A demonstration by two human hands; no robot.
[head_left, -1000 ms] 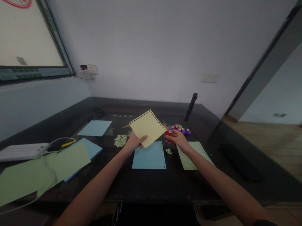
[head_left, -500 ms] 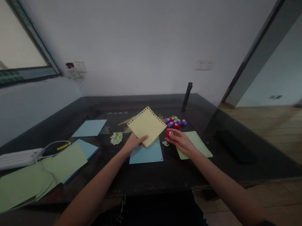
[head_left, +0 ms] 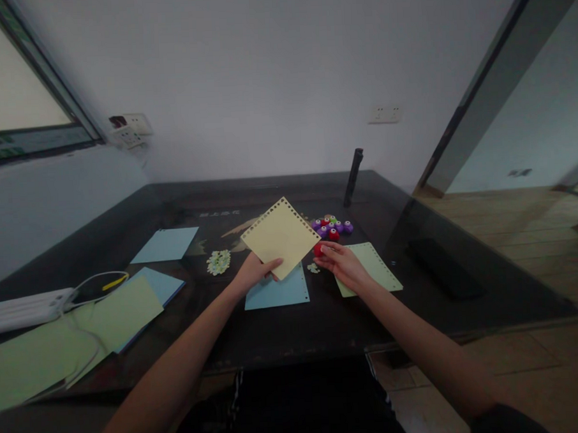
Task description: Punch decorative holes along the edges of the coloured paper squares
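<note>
The left hand (head_left: pixel 253 273) pinches the near corner of a yellow punched sheet (head_left: pixel 281 236), lifted over the middle of the dark table (head_left: pixel 294 331). The right hand (head_left: pixel 343 265) closes its fingers on a red paper punch (head_left: pixel 318 249), beside the sheet's right edge, above a green sheet (head_left: pixel 373 268).

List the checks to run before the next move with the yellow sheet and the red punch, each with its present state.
1. Left hand grips yellow sheet by its lower corner: ok.
2. Sheet lifted above the blue sheet: ok.
3. Right hand holds red punch: ok.
4. Punch slot facing the sheet's edge: cannot tell.
5. Sheet edge inside the punch: not ok; they merely meet.
</note>
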